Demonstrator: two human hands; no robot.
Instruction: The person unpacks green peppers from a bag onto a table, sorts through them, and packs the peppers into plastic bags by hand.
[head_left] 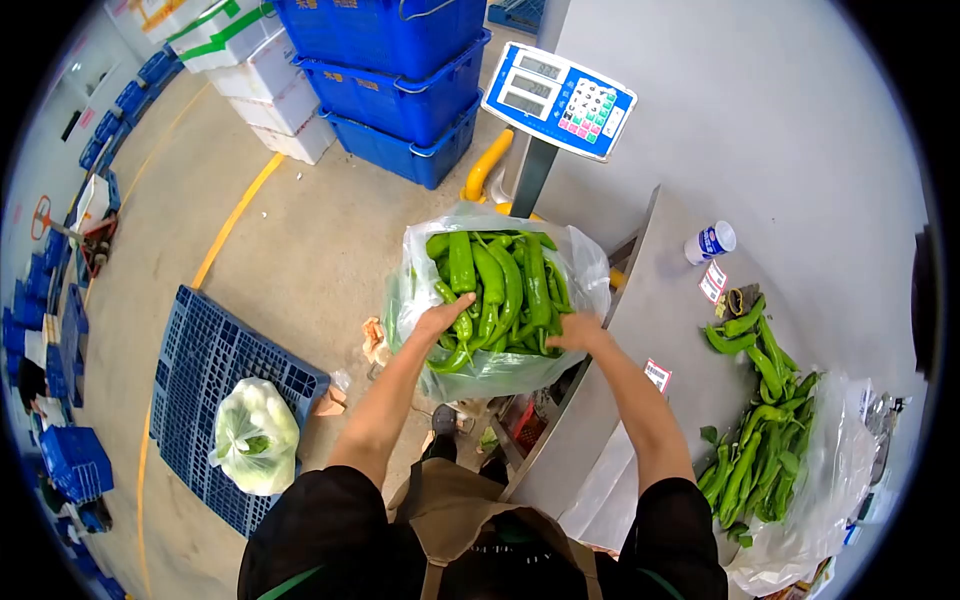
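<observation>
A clear plastic bag (588,262) full of long green peppers (492,280) stands open in front of me, below the scale display (560,100). My left hand (443,318) touches the peppers at the bag's left side, thumb pointing inward and apart from the partly hidden fingers. At the right side, my right hand (583,333) is at the peppers near the bag's edge; its fingertips are blurred, and whether they hold a pepper is unclear. More green peppers (765,450) lie loose on the metal table (640,300) to the right, partly on another plastic bag (835,480).
A blue pallet (190,400) with a tied bag of pale vegetables (258,435) lies at lower left. Blue crates (400,100) and white foam boxes (265,75) are stacked ahead. A white-and-blue tub (710,243) and printed labels (713,282) lie on the table.
</observation>
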